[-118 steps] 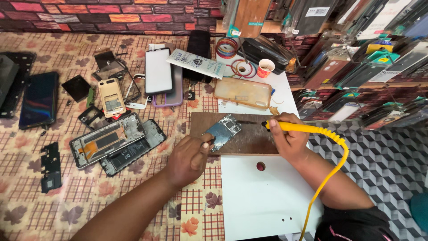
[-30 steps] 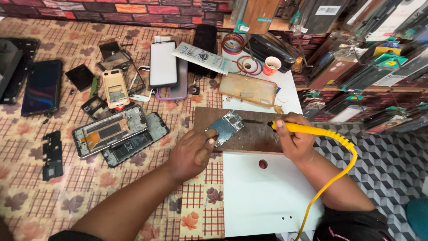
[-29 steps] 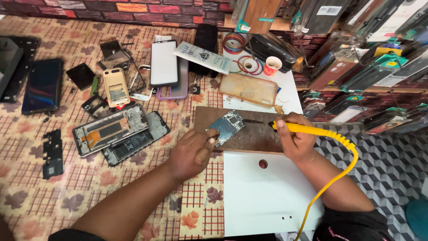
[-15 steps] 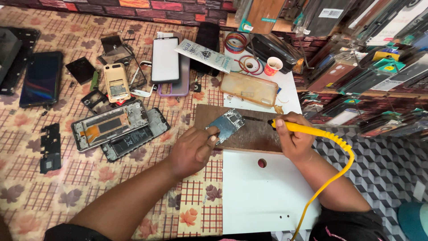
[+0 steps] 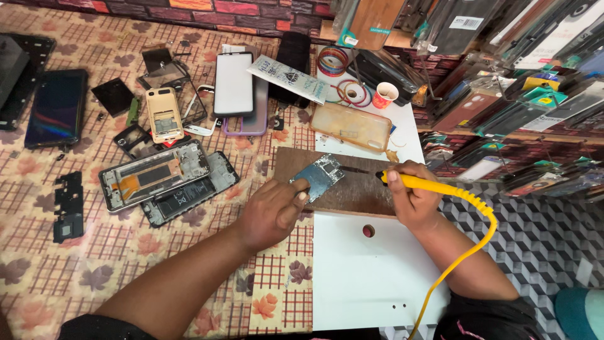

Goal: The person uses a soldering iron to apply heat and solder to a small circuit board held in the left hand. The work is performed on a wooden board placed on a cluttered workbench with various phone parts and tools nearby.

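Observation:
My left hand [image 5: 272,211] pinches the lower edge of a small blue-green circuit board [image 5: 319,176] and holds it down on a brown wooden block [image 5: 362,189]. My right hand [image 5: 412,196] grips a yellow soldering iron [image 5: 434,186] like a pen. Its dark tip points left along the block, just right of the board. The iron's yellow cord [image 5: 462,261] loops down past my right forearm. Whether the tip touches the board cannot be made out.
A white board [image 5: 371,277] lies under the block. Opened phone frames [image 5: 154,181], a gold phone back [image 5: 163,114], a white phone [image 5: 233,83], a dark screen [image 5: 55,108], a clear case [image 5: 350,128], tape rings [image 5: 343,75] and a small cup [image 5: 384,96] lie on the patterned cloth. Packaged cases hang at right.
The view has shifted slightly. Both hands keep their grips on the circuit board and the soldering iron over the wooden block, with only small movement.

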